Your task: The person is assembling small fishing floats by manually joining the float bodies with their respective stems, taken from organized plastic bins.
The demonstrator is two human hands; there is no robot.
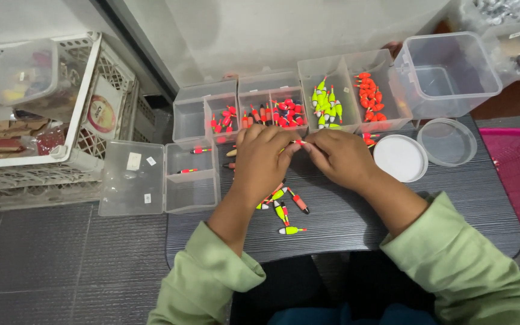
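Observation:
My left hand (262, 161) and my right hand (339, 157) meet over a small dark grey table (356, 219), fingertips pinched together on a thin red and white fishing float (298, 142). Just below my hands lie several loose yellow-green and red floats (284, 210) on the table. Behind my hands stand clear compartment boxes: one with red floats (284, 111), one with yellow-green floats (326, 105) and red floats (371, 96). Both my sleeves are light green.
An open clear box with its lid (151, 177) lies at the left table edge, holding two floats. A large empty clear tub (446, 75), a white round lid (400, 157) and a clear round lid (448, 141) sit right. White crate (85, 90) left, pink basket (516, 174) right.

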